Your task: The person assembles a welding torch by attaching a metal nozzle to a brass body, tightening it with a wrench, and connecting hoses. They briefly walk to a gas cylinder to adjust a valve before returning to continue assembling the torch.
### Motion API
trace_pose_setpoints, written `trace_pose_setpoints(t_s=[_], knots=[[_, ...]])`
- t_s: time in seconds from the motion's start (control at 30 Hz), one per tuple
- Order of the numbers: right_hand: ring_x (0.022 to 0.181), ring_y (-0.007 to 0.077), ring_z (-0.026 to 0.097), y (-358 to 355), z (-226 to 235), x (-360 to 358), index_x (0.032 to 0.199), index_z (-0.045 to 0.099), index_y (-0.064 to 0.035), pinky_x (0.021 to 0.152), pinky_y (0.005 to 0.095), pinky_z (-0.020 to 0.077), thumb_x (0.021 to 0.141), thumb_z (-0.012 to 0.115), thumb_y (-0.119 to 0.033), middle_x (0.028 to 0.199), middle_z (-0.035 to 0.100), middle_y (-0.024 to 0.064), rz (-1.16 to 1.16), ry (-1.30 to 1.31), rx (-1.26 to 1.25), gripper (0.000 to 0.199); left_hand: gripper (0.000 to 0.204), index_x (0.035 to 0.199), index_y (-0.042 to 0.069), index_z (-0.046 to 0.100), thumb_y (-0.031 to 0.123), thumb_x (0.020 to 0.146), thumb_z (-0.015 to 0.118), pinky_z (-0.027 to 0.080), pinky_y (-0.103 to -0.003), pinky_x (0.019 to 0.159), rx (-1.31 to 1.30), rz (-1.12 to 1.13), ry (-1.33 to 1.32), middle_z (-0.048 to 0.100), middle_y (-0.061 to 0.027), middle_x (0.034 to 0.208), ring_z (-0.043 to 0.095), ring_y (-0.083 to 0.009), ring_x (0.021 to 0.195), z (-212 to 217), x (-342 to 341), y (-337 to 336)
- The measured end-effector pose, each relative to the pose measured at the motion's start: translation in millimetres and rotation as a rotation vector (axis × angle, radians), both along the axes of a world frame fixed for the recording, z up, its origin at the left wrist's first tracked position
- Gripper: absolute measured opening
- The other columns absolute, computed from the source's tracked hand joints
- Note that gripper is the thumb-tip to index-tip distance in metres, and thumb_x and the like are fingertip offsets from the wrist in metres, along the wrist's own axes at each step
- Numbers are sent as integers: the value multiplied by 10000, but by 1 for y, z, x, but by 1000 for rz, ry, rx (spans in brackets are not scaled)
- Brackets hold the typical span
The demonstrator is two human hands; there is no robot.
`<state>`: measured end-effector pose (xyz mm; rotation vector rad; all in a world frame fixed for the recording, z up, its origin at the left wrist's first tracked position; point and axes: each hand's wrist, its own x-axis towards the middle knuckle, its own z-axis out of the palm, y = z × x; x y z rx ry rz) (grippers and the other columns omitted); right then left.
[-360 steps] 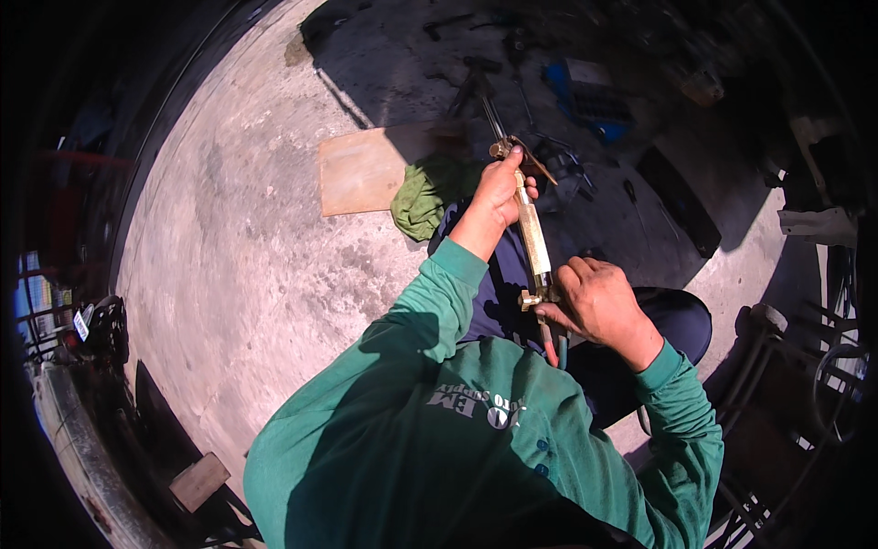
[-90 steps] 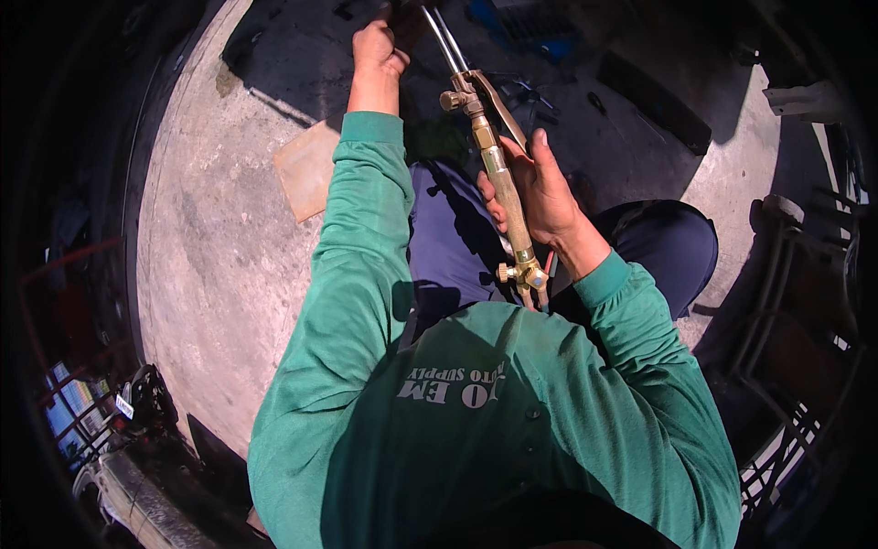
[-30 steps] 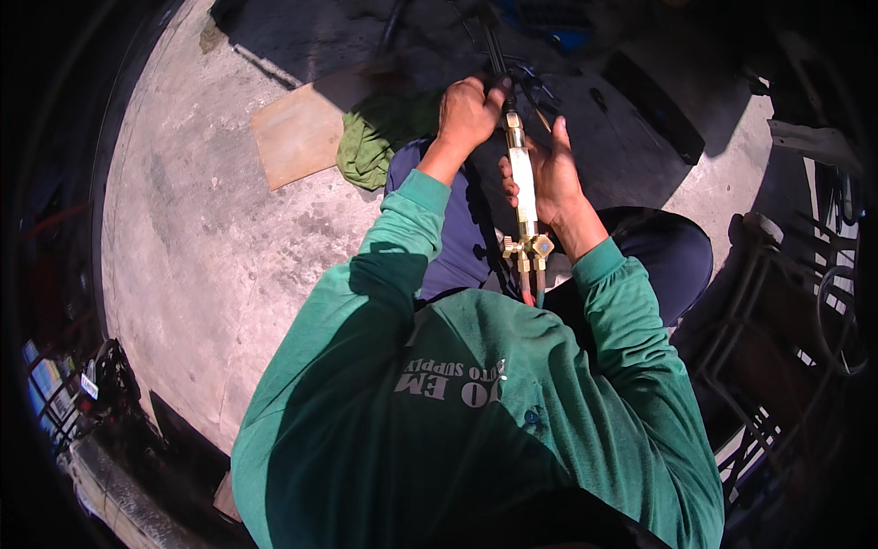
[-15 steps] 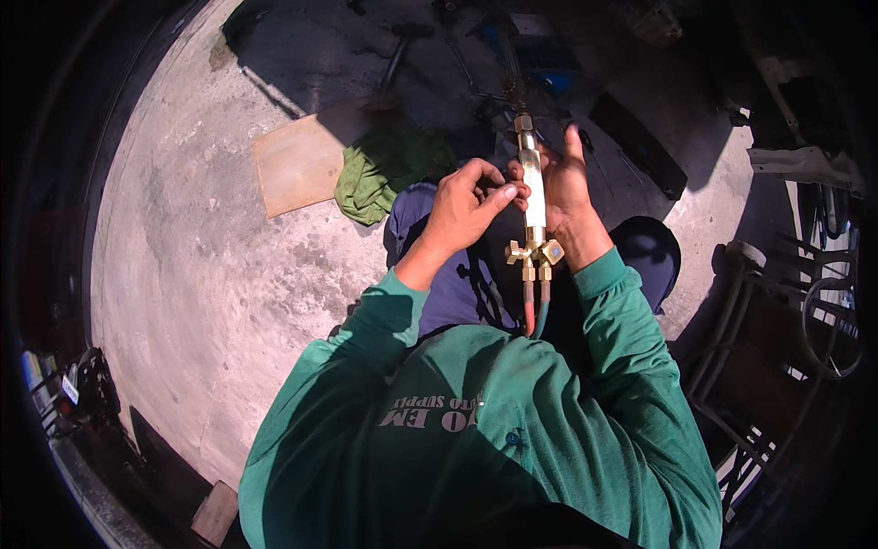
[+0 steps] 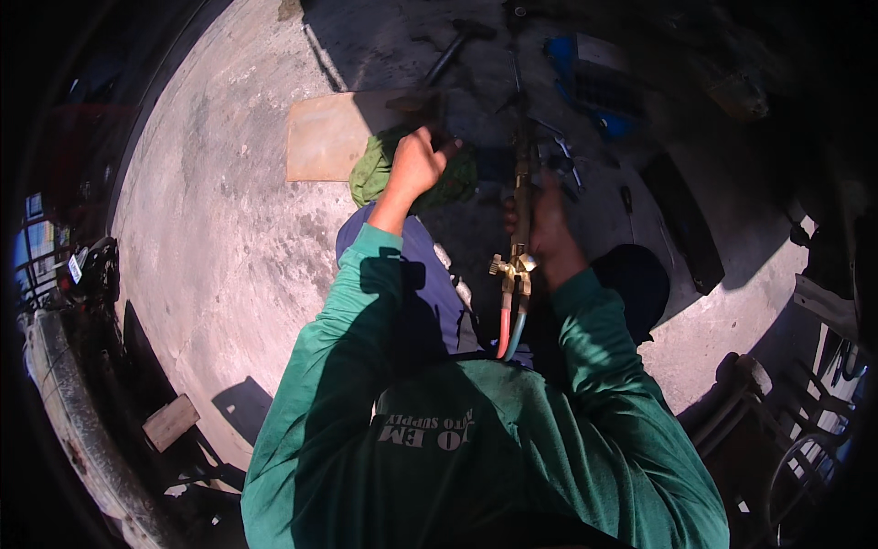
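- The left hand (image 5: 419, 166) is well left of the gas torch (image 5: 522, 215), not touching it; its fingers are partly curled with one stretched to the right, and whether it holds anything cannot be told.
- The left hand appears in front of the green cloth (image 5: 368, 176); whether they touch is unclear.
- The right hand (image 5: 560, 229), in shadow, is closed around the handle of the gas torch, with fingertips showing on the handle's left side.
- The gas torch is in front of the person's body, over the lap, its length running away from the chest; the far end is lost in the dark.
- Brass valves (image 5: 514, 265) sit at the near end of the handle, in sunlight.
- A red hose (image 5: 504, 331) and a blue-green hose (image 5: 519, 331) run side by side from the valves toward the person's green shirt (image 5: 494, 421).
- A flat tan board (image 5: 320, 137) lies on the concrete floor (image 5: 229, 238), partly under the green cloth.
- A hammer-like tool (image 5: 445, 60) lies beyond the left hand.
- To the right of the torch are a wrench (image 5: 570, 163), a dark bar (image 5: 684, 224) and, farther off, a blue case (image 5: 611, 123).
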<state>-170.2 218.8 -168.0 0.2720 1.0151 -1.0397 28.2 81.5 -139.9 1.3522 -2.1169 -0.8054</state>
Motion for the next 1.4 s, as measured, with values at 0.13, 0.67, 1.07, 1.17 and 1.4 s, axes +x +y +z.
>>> trace_pose_setpoints(t_s=[0.13,0.67,1.07,1.17,1.4], knots=[[566,228,517,-7,-19,-24,1061,530,-150,517,401,419,921,397,-777,742,559,77,68,-44,24,656,343,1057,1,713,281,867,770,553,-397,792,-39,-39,55,740,-202,939,736,-320,900,19,-26,-44],[551,198,529,22,12,-46,1002,516,-153,492,361,425,905,392,-818,737,549,60,115,-115,-61,683,345,950,2,699,338,893,748,515,-366,634,-90,-82,-135,698,-113,786,658,-218,686,55,-132,-142],[537,180,512,46,38,-41,1148,536,-152,495,366,444,902,384,-813,742,545,41,121,76,-77,721,677,1437,-63,414,497,1060,361,518,-567,976,1191,579,1120,578,-267,1337,618,-441,1148,-236,-138,-107],[525,177,504,43,49,-32,1129,548,-156,492,367,439,925,393,-765,727,540,29,94,56,-79,660,742,1509,-59,328,534,1064,293,466,-585,1061,1227,475,1216,473,-276,1466,535,-459,1278,-240,-139,-111],[518,173,495,36,33,-12,1146,546,-157,481,358,418,960,354,-738,731,540,30,146,119,-66,640,783,1497,-54,345,588,1055,273,474,-584,1033,1190,428,1335,542,-274,1401,609,-467,1173,-224,-151,-111]])
